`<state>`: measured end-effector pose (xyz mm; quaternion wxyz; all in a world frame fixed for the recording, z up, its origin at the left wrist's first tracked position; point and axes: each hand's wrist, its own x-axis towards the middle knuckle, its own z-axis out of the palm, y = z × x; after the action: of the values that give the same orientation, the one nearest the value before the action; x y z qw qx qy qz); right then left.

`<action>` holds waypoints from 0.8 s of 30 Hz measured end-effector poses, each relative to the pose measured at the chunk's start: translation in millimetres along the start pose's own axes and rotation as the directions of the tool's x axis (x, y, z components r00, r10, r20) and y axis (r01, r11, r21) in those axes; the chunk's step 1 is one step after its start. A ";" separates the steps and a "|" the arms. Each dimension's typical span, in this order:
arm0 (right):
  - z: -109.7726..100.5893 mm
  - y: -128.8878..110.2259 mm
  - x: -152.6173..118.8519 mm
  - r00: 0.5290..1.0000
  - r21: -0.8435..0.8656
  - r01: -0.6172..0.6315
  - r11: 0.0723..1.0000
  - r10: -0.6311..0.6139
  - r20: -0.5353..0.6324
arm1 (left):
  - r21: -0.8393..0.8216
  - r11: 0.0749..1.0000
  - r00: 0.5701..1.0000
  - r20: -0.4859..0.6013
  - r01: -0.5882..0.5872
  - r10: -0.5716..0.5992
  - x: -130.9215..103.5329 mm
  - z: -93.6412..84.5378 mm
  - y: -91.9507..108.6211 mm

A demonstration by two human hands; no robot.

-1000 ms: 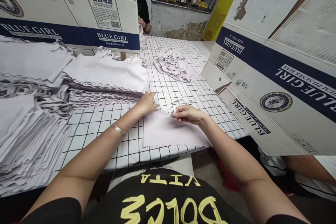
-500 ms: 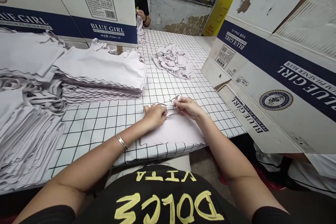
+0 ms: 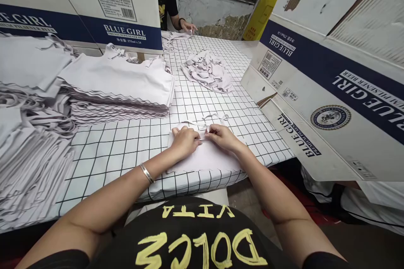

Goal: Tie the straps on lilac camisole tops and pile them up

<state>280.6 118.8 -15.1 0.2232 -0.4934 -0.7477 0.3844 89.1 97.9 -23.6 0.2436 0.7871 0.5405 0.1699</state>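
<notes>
My left hand rests knuckles-up on a white top that lies flat at the near edge of the table, its wavy hem toward me. The fingers are curled, their tips pinching a thin strap at the top of the garment. My right hand sits just beside the left, nearly touching it, fingers bent and closed on the same strap from the other side. More thin straps loop loosely on the table just beyond my hands. A bangle sits on my left wrist.

To the left stands a stack of the same white tops, hems layered, and nearer the left edge a lower, sloping pile. Farther back on the table lies a crumpled heap of white cloth. A beer carton stands behind the stack, and a flattened carton leans at the right, well apart from my hands. At the far end of the table another person's hand rests by some cloth.
</notes>
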 end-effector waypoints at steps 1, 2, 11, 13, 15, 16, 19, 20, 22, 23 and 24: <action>0.7 0.2 -0.1 1.000 -0.046 0.022 0.999 -0.022 0.005 | -0.012 1.000 1.000 0.009 0.008 -0.008 0.5 0.2 -0.9; 1.4 0.4 0.1 0.999 -0.090 0.045 0.995 -0.044 0.011 | -0.024 1.000 1.000 0.014 0.013 -0.013 0.8 0.2 -1.6; 6.0 -0.8 1.6 0.990 -0.204 0.135 0.970 -0.127 0.055 | -0.029 1.000 0.999 0.032 -0.005 0.006 2.3 -1.3 -3.3; 8.9 -1.0 2.3 0.992 -0.174 0.127 0.977 -0.121 0.041 | -0.037 0.999 0.999 0.033 -0.003 0.004 3.1 -0.2 -3.0; 13.6 -1.6 3.3 0.994 -0.123 0.106 0.987 -0.105 0.019 | -0.051 0.999 0.999 0.035 0.007 -0.005 4.1 1.7 -2.6; 16.4 -2.4 3.8 0.996 -0.099 0.092 0.991 -0.092 0.005 | -0.060 0.998 0.999 0.036 0.015 -0.013 4.6 2.3 -2.6; 24.7 -7.3 4.2 0.999 0.011 0.021 1.000 -0.021 -0.036 | -0.076 0.996 0.997 0.068 0.048 -0.042 3.8 -2.7 -4.6; 26.7 -10.1 4.2 0.999 0.088 -0.009 0.996 0.013 -0.042 | -0.060 0.997 0.995 0.092 0.051 -0.046 2.4 -7.9 -6.2; 29.0 -17.1 5.6 0.996 0.298 -0.071 0.952 0.083 -0.026 | 0.011 0.999 0.987 0.158 0.039 -0.040 -2.7 -23.3 -10.8; 29.4 -21.2 7.5 0.994 0.410 -0.105 0.906 0.114 0.004 | 0.058 0.998 0.978 0.204 0.028 -0.040 -6.6 -32.3 -13.5; 29.5 -25.6 10.8 0.989 0.508 -0.147 0.849 0.142 0.049 | 0.104 0.994 0.967 0.252 0.018 -0.044 -11.4 -41.0 -16.1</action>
<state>240.7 112.6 -13.1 0.3126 -0.4696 -0.5813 0.5864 50.8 100.2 0.9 0.2732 0.8052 0.5250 0.0364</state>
